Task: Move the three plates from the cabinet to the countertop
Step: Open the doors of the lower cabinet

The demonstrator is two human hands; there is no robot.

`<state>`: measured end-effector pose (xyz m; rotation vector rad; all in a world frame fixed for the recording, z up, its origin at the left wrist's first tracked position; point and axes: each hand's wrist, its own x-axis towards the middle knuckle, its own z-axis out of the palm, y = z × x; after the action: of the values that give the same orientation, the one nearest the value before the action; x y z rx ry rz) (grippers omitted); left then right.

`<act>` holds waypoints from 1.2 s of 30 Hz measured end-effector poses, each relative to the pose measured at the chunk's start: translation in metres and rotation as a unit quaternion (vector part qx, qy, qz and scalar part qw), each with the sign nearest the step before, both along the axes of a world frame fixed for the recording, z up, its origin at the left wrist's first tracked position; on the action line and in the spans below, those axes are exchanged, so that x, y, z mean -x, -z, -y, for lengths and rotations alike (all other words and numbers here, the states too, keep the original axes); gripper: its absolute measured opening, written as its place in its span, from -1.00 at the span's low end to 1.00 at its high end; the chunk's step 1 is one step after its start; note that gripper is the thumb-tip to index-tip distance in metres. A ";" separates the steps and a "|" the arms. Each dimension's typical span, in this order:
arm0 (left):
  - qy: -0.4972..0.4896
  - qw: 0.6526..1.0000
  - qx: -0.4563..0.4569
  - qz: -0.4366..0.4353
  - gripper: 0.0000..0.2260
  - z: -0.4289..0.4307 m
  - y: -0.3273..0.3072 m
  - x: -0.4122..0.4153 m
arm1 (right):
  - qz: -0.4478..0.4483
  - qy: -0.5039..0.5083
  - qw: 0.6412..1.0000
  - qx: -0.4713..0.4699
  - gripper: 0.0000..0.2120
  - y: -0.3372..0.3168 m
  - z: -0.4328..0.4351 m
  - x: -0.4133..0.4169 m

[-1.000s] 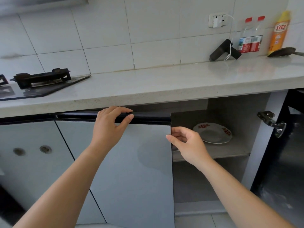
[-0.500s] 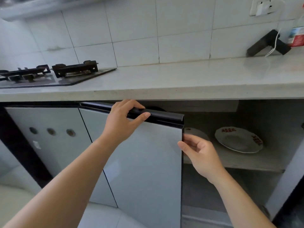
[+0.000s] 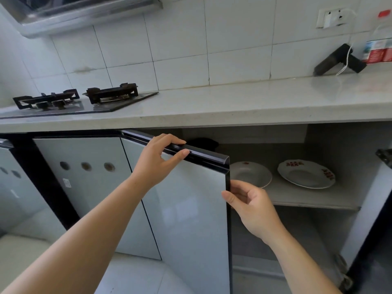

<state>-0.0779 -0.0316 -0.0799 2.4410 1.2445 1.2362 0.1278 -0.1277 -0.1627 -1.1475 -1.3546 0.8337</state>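
gripping the cabinet door (image 3: 186,209), left hand (image 3: 157,160) on top, right hand (image 3: 252,206) edgewise, plates (image 3: 305,174) just behind.

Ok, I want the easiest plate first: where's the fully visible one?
The fully visible plate lies flat on the right part of the cabinet shelf in the head view, just right of the half-hidden plate behind the door.

The black-trimmed glossy pale-grey cabinet door (image 3: 186,209) is standing half open at centre frame, covering the cabinet's left side and overlapping the left white plate (image 3: 252,174). Right of its edge, the grey shelf (image 3: 307,200) is lying open, with the red-patterned white plate (image 3: 306,174) sitting unblocked beneath the overhanging pale stone table (image 3: 233,102).
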 end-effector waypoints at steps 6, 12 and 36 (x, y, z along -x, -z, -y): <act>0.019 0.998 0.047 0.028 -0.87 0.016 -0.002 0.019 | -0.009 -0.002 1.000 0.004 -0.81 -0.002 0.021 0.023; 0.033 0.996 0.067 0.039 -0.90 0.029 -0.001 0.041 | -0.014 -0.049 0.999 0.010 -0.78 -0.005 0.040 0.043; 0.017 0.993 0.115 0.018 -0.70 0.080 0.003 0.136 | -0.033 -0.232 0.972 -0.004 -0.74 -0.009 0.043 0.132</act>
<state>-0.2139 -0.1112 -0.0828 2.2563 1.2527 1.0586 -0.0037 -0.1703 -0.1541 -0.7941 -1.5950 1.1874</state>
